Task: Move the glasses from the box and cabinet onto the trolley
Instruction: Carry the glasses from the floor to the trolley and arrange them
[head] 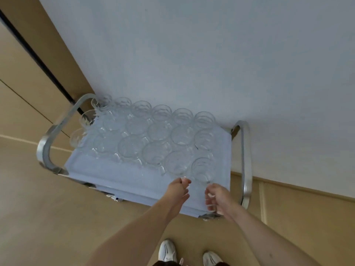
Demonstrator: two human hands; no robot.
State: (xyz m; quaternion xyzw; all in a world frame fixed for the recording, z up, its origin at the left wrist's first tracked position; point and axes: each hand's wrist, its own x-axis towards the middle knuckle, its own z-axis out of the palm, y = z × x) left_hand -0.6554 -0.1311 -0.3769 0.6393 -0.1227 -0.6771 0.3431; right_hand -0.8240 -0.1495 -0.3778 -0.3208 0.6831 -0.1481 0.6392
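Footwear: two white trainers (189, 253) on the tan floor (48, 217), nearest the camera, below both bare forearms
Left hand: left hand (178, 188) reaches over the near edge of the trolley top; fingertips pinched at the handle of a clear glass cup (177, 163) in the nearest row; contact is blurred, so the hold reads as probable
Right hand: right hand (218, 196) sits above the near right corner, fingers curled; they appear to close on the handle or base of the rightmost clear glass cup (203, 168), though the glass-on-cloth blur leaves this uncertain
Task item location: clear glass handled cups (153, 129) stand upright in rows, filling the far edge through the middle of the top, each just beside or touching its neighbours; the two cups at the hands end the nearest row at the right
Carrier: chrome-framed service trolley (246, 169) with pale blue cloth cover (119, 175), parked against a pale wall (192, 54); near left part of the cloth is bare
Handling judgement: cups are rigid, light, smooth and breakable; grip by handle or body wall, set down vertically, avoid knocking adjacent cups
Arm pose: both forearms extended forward and down, wrists converging toward the near right corner
Progress judgement: most of the top is loaded
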